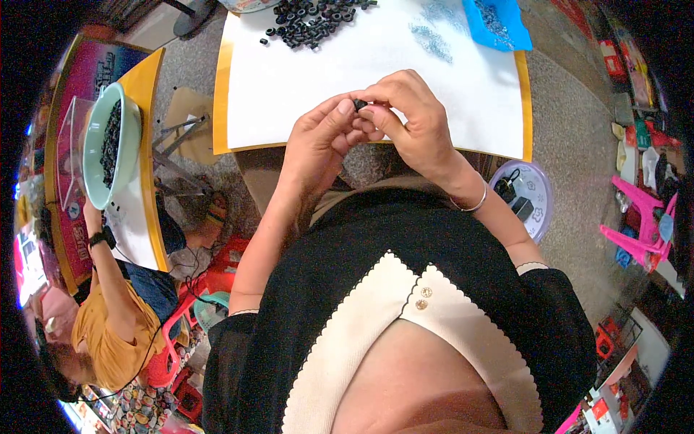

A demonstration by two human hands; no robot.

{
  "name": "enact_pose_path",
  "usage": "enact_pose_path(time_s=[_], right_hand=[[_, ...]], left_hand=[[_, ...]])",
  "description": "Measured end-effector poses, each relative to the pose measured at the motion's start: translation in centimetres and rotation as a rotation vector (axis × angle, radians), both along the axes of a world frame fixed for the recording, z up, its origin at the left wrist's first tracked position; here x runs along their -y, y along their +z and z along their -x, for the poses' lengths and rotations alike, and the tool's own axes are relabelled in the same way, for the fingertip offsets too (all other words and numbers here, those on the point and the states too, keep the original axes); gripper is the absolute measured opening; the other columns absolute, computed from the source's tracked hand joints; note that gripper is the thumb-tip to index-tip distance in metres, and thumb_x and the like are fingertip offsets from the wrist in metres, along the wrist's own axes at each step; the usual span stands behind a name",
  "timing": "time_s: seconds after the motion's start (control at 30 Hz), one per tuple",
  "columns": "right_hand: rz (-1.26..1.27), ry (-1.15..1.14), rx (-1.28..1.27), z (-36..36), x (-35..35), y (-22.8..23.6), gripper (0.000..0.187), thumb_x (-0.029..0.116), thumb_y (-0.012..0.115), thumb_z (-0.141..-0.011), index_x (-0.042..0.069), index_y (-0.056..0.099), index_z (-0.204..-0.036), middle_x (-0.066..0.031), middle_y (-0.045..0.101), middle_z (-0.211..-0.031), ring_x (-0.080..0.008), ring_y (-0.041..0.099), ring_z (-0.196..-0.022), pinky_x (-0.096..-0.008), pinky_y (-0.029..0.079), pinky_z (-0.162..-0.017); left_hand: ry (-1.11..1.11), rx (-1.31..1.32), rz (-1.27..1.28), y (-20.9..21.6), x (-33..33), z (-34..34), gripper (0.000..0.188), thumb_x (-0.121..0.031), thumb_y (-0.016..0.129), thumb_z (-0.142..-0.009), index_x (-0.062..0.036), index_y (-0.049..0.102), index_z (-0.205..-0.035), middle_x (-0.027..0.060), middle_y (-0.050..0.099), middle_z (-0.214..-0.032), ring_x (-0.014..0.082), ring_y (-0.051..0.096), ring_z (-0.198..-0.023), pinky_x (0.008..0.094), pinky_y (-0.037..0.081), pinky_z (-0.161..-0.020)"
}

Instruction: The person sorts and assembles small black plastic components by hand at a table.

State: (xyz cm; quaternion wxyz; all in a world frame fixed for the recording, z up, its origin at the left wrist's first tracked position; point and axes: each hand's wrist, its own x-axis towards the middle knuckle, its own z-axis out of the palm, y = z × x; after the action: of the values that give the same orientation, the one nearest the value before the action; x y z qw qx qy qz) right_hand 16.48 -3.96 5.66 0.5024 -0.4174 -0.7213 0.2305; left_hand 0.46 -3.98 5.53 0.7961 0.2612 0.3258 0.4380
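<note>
Both hands meet over the near edge of the white-topped table [275, 116], pinching a small black piece [359, 105] between them. My left hand [322, 137] grips it with thumb and fingertips from the left. From the right, thumb and forefinger of my right hand [413, 123] close on the same piece. Fingers cover much of it, so its exact shape cannot be made out. Farther back lies a heap of short black hollow cylinders [311, 25]. Small clear pieces [432, 42] are scattered to the right of that heap, beside a blue open container [497, 27] with more clear pieces inside.
At the left, a person in a yellow top [119, 325] sits by another table, one hand at a pale green basin [130, 148] of black pieces. A purple basin [541, 210] is right of my lap. Pink stools [640, 217] stand farther right.
</note>
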Motion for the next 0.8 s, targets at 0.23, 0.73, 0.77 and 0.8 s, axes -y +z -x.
enact_pose_path(time_s=[0.23,0.73,0.77,0.8], right_hand=[[-0.067,0.001,0.112,-0.3,0.3,0.1,0.017,0.005,0.062,-0.073,0.005,0.062,-0.091,-0.0103,0.055,-0.083,-0.0281,0.054,-0.080,-0.0362,0.044,-0.072],[0.094,-0.036,-0.067,0.1,1.1,0.0,0.010,0.007,0.062,-0.078,0.002,0.062,-0.086,-0.0099,0.059,-0.084,-0.0247,0.057,-0.081,-0.0332,0.047,-0.072],[0.089,-0.027,-0.079,0.1,1.1,0.1,0.011,0.008,0.062,-0.078,0.002,0.062,-0.087,-0.0098,0.059,-0.085,-0.0245,0.057,-0.081,-0.0331,0.047,-0.072],[0.089,-0.027,-0.079,0.2,1.0,0.1,0.011,0.008,0.062,-0.078,0.002,0.062,-0.087,-0.0098,0.059,-0.085,-0.0245,0.057,-0.081,-0.0331,0.047,-0.072]], left_hand=[[-0.090,-0.266,-0.039,0.3,-0.4,0.4,0.031,-0.023,0.053,-0.092,0.0035,0.056,-0.108,0.0081,0.060,-0.086,0.0143,0.060,-0.074,0.0237,0.050,-0.060],[0.037,-0.067,-0.011,0.1,0.5,0.1,0.024,-0.023,0.048,-0.094,-0.0004,0.055,-0.099,0.0034,0.050,-0.077,0.0080,0.039,-0.055,0.0218,0.034,-0.047],[0.010,-0.049,-0.012,0.2,0.5,0.0,0.024,-0.022,0.048,-0.094,-0.0006,0.055,-0.101,0.0033,0.050,-0.078,0.0082,0.039,-0.056,0.0226,0.035,-0.048],[0.010,-0.049,-0.012,0.0,0.5,-0.1,0.024,-0.022,0.048,-0.094,-0.0006,0.055,-0.101,0.0033,0.050,-0.078,0.0082,0.039,-0.056,0.0226,0.035,-0.048]])
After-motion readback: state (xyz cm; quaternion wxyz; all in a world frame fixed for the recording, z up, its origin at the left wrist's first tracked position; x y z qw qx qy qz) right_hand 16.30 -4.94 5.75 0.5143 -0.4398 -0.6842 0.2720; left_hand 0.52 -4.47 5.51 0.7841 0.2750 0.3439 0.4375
